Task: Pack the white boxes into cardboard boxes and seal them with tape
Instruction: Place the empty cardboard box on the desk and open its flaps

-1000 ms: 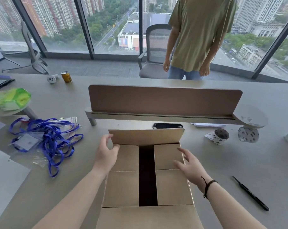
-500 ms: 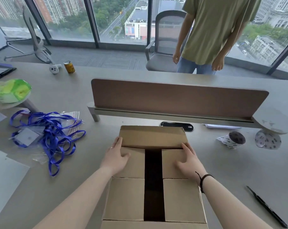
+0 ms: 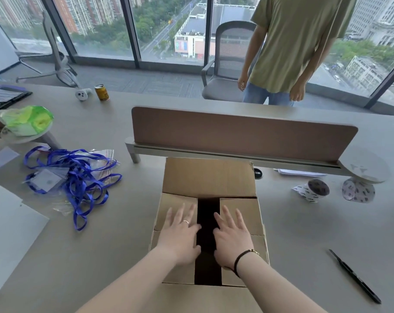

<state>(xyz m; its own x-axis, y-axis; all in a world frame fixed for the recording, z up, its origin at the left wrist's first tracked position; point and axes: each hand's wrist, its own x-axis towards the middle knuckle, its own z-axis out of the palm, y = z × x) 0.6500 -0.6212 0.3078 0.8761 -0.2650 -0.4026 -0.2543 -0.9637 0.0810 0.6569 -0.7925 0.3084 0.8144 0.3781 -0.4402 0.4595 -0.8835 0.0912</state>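
While the brown cardboard box (image 3: 208,177) sits on the grey counter (image 3: 123,222), the left hand (image 3: 180,233) lies flat, fingers straight, on its left inner flap. The right hand (image 3: 232,236) presses flat on the right flap, a dark gap between them.

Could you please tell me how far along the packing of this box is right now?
Done: the two side flaps of the box are folded in. In hand: the left hand and right hand press those flaps flat, fingers straight. Left: the far flap and near flap are not down, a dark gap stays open, and the tape lies unused on the desk.
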